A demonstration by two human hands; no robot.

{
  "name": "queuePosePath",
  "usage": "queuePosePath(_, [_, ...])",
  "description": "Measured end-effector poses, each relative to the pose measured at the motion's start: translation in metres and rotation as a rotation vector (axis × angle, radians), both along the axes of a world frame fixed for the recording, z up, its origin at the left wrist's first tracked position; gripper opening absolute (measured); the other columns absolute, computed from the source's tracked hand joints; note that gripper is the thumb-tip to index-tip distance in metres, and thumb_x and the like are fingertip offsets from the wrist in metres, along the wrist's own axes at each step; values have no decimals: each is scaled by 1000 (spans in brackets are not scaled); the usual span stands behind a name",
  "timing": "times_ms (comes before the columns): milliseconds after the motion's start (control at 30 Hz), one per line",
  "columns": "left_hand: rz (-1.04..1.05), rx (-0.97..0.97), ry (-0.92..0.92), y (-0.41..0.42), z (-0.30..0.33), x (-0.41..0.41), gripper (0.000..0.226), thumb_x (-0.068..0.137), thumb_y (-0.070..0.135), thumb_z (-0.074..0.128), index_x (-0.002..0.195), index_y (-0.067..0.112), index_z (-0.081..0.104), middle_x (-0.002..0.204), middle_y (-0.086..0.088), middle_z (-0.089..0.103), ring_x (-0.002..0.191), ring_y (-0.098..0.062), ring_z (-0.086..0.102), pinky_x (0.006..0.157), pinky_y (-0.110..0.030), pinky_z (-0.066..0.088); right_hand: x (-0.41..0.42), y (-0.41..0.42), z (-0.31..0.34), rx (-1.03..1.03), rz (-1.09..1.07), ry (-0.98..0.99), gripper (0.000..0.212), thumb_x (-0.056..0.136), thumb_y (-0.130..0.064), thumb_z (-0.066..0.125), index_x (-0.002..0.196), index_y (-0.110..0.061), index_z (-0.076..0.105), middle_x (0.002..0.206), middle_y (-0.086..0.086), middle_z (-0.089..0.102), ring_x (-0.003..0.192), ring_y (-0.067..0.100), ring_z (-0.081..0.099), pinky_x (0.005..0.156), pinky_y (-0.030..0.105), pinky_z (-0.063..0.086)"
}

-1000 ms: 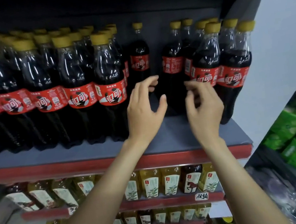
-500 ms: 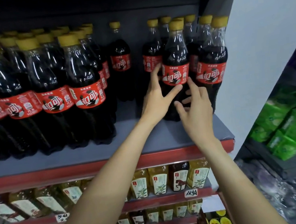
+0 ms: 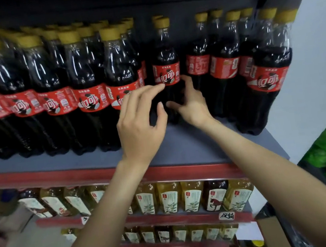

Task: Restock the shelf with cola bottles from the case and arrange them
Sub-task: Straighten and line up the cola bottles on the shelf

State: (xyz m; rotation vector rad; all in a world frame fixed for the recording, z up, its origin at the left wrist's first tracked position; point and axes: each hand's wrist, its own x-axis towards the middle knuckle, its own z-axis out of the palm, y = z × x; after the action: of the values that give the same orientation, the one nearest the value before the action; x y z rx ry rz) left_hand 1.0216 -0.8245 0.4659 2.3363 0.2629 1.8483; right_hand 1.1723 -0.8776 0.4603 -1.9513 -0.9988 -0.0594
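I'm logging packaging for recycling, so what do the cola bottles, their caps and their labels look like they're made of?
Cola bottles: clear, glossy plastic by the look, with bright glints on the moulded shoulders. Caps: matte yellow, probably plastic; motion blur hides any ribbing. Labels: thin red printed wrap, likely plastic film, with a slight sheen.

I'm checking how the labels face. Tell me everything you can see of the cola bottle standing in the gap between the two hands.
The cola bottle is clear plastic, filled with dark cola, with a yellow cap and a red label whose logo faces forward. It stands upright on the grey shelf, set back from the front row. The left hand reaches its fingertips to the label's lower edge; the right hand curls round its lower body from the right.
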Motion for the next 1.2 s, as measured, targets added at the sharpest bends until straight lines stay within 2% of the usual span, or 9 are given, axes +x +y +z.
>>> queuePosePath(67, [80, 45, -46, 11, -4, -7, 27, 85, 4, 64, 112, 7, 65, 108, -11, 65, 101, -26, 57, 97, -23, 38, 3, 15, 0, -37, -21, 1, 79, 83, -24, 73, 145, -16, 24, 125, 14, 60, 113, 34, 57, 96, 45, 46])
queuePosePath(300, [290, 24, 3, 37, -10, -21, 50, 87, 24, 67, 132, 11, 51, 135, -19, 48, 123, -27, 38, 105, -41, 38, 9, 43, 3, -73, -56, -11, 75, 85, -22, 71, 143, -12, 23, 134, 13, 54, 122, 34, 52, 101, 42, 41])
queuePosePath(433, [292, -3, 52, 38, -12, -21, 65, 86, 26, 67, 140, 5, 38, 140, -23, 42, 127, -26, 37, 109, -28, 28, 11, 37, 5, -78, -45, 17, 83, 84, -29, 72, 147, -12, 21, 143, 13, 45, 128, 30, 48, 104, 44, 41])
queuePosePath(633, [262, 8, -30, 29, -14, -17, 61, 83, 16, 69, 137, 7, 40, 140, -18, 39, 126, -29, 39, 108, -33, 33, 4, -16, 11, 131, -205, -403, 48, 89, -25, 63, 132, -9, 49, 117, 9, 57, 102, 26, 59, 75, 40, 52])
queuePosePath(733, [111, 104, -113, 9, -6, -7, 48, 80, 9, 68, 125, 10, 49, 129, -12, 46, 116, -27, 47, 105, -24, 31, 6, -39, 11, 179, -267, -420, 41, 88, -17, 61, 127, -7, 53, 116, 10, 57, 99, 27, 59, 76, 40, 52])
queuePosePath(800, [-31, 74, -39, -5, 2, 9, 43, 81, 9, 67, 122, 8, 54, 123, -12, 55, 112, -25, 50, 102, -24, 34, 6, -47, 11, 163, -300, -409, 43, 87, -14, 59, 129, -8, 51, 123, 12, 53, 104, 29, 58, 80, 41, 51])
queuePosePath(967, [-339, -355, 245, -13, 18, 74, 54, 82, 20, 69, 132, 13, 48, 124, -3, 55, 103, -11, 56, 89, -38, 51, -1, -73, 4, 176, -371, -403, 46, 87, -11, 55, 132, -8, 48, 129, 13, 48, 110, 30, 56, 81, 40, 48])
queuePosePath(1067, [-343, -379, 336, -15, 20, 110, 67, 83, 29, 71, 140, 13, 39, 134, -9, 48, 115, -21, 54, 92, -42, 50, -3, -96, -1, 318, -486, -458, 36, 86, -6, 53, 122, -9, 55, 115, 10, 54, 93, 23, 59, 68, 26, 42])
queuePosePath(1200, [-163, -308, 444, -30, 30, 145, 87, 84, 49, 65, 151, 18, 18, 150, -12, 29, 139, -29, 30, 99, -42, 41, -3, -116, -3, 431, -598, -477, 31, 82, 0, 56, 113, -4, 60, 107, 15, 57, 94, 26, 53, 76, 16, 33])
